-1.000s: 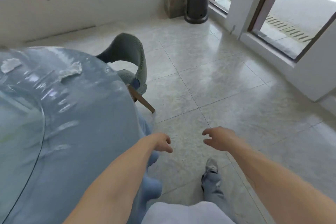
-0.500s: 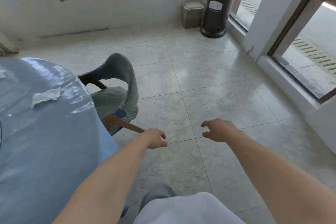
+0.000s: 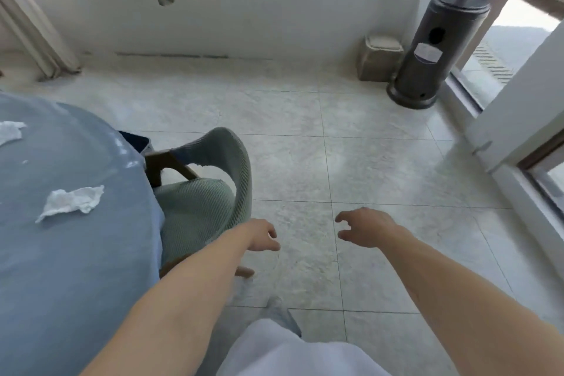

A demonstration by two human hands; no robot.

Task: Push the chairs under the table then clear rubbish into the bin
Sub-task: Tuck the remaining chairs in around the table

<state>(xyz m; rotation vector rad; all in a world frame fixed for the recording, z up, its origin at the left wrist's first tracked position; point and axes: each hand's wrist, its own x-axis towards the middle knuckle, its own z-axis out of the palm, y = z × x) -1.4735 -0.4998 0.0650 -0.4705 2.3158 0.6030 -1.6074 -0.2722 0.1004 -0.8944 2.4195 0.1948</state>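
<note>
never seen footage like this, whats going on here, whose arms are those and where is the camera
The camera sits on a person's head, looking forward and down, so the bare arms are the wearer's own. The left hand and right hand hover over the tiled floor, fingers loosely curled, holding nothing. At left is a round table with a blue cover; two crumpled tissues lie on it. A grey-green chair stands beside it, seat partly under the edge. A dark patio heater stands in the far corner.
</note>
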